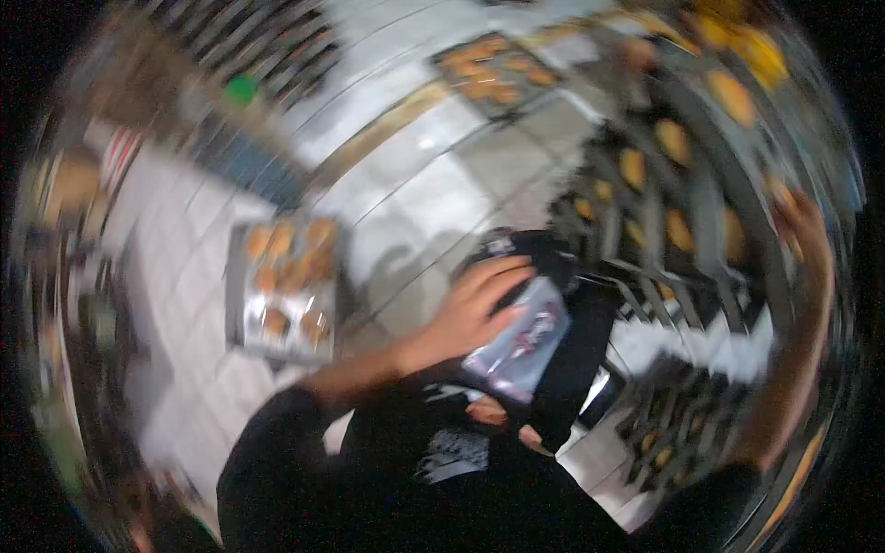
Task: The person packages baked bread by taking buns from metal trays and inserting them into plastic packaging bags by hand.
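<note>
Your left forearm angles inward, the left hand (484, 309) curved over a shiny, printed item (524, 339) at your waist. Your right arm reaches out, bent, its right hand (798, 223) beside the dark, slatted rack (705, 207) of rounded golden pieces (679, 230); blur hides its grip.

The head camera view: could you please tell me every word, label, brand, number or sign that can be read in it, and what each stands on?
No text is legible in this view.
Pale packet at the left hand: dark pinkish print, too blurred to read.
Black shirt: pale print on the front, too blurred to read.
</note>
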Available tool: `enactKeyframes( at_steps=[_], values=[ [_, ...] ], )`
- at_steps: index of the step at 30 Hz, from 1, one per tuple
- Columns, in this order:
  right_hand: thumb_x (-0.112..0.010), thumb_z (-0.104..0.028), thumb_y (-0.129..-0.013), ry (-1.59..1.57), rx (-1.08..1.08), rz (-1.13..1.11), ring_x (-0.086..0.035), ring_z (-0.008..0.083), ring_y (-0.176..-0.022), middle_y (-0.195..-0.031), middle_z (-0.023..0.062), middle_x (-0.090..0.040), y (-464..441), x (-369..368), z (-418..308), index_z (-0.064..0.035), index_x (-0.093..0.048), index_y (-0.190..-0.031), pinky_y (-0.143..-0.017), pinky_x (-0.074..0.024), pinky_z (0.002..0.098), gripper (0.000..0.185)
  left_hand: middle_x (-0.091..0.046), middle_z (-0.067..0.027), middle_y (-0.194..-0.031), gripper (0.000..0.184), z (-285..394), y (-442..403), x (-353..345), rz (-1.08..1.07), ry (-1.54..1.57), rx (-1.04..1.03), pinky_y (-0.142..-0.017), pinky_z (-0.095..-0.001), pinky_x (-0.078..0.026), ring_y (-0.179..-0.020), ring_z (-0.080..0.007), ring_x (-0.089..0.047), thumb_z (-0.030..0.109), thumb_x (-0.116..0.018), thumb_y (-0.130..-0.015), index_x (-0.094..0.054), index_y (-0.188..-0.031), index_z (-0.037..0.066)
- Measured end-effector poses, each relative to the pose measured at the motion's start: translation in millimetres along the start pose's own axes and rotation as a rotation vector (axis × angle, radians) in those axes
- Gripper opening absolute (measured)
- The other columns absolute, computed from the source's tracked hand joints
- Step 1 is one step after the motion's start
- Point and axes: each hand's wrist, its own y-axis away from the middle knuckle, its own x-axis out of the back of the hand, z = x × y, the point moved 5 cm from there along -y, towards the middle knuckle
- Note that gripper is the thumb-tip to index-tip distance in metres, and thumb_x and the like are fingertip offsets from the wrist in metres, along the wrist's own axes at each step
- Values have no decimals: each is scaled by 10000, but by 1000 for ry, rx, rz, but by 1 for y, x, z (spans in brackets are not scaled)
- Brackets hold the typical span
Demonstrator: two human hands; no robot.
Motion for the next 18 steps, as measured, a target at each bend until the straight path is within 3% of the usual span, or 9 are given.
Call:
enactKeyframes(
  at_steps=[3,5,8,10,11,12,14,17,18],
  values=[
    [-674,-437,-976,166,44,218,-634,170,-804,-966,99,-672,-14,20,36,-15,-674,-1135,-688,-497,335,452,-555,-173,-1422,493,16,-16,4,126,332,13,-1128,-428,-425,-1335,-349,-529,214,-717,-929,-580,-1368,37],
    [-656,-402,-988,279,72,537,-646,194,-880,-1034,121,-675,3,40,36,-6,-662,-1172,-764,-510,354,437,-545,-171,-1427,558,28,-26,7,172,504,-27,-1106,-416,-443,-1313,-320,-548,175,-727,-930,-513,-1429,46],
    [-630,-349,-1008,153,286,979,-664,230,-993,-1136,154,-679,83,9,-64,7,-643,-1228,-880,-530,383,419,-524,-156,-1445,685,33,-33,3,142,1058,128,-1085,-404,-458,-1300,-268,-552,119,-747,-917,-402,-1506,59],
    [-613,-314,-1021,-82,408,756,-676,253,-1068,-1204,175,-681,125,-89,-200,15,-631,-1265,-956,-543,402,410,-508,-150,-1455,759,15,-23,15,237,1379,172,-1073,-390,-465,-1296,-241,-546,99,-762,-907,-338,-1536,66],
    [-638,-276,-1003,-253,303,541,-672,241,-1041,-1178,161,-684,145,-159,-261,11,-654,-1216,-910,-541,376,357,-501,-148,-1460,798,7,-19,14,286,1530,193,-1067,-382,-469,-1293,-227,-543,88,-770,-902,-306,-1552,70],
    [-661,-234,-986,-247,425,177,-668,236,-1031,-1159,155,-688,150,-209,-307,13,-661,-1207,-913,-531,366,332,-540,-138,-1407,696,-4,-7,30,360,1582,201,-1066,-384,-474,-1281,-220,-548,106,-750,-926,-382,-1515,62],
    [-700,-172,-944,-278,371,-260,-637,254,-1119,-1205,154,-677,150,-324,-335,7,-642,-1262,-985,-494,364,370,-587,-117,-1330,670,-39,27,52,595,1489,372,-1046,-380,-500,-1210,-205,-592,187,-770,-921,-422,-1479,59],
    [-756,-201,-895,79,937,-157,-562,380,-1307,-1411,212,-579,185,-396,-404,-8,-577,-1364,-1098,-437,427,537,-636,-73,-1252,535,-112,112,95,904,1485,495,-1003,-370,-539,-1116,-198,-650,230,-764,-929,-529,-1379,60],
    [-761,-208,-892,-1,911,-278,-551,390,-1318,-1422,217,-571,185,-401,-413,-10,-577,-1364,-1104,-433,431,544,-647,-66,-1237,440,-121,141,126,1097,1320,516,-987,-373,-549,-1100,-192,-662,224,-741,-945,-577,-1321,65]
  ],
)
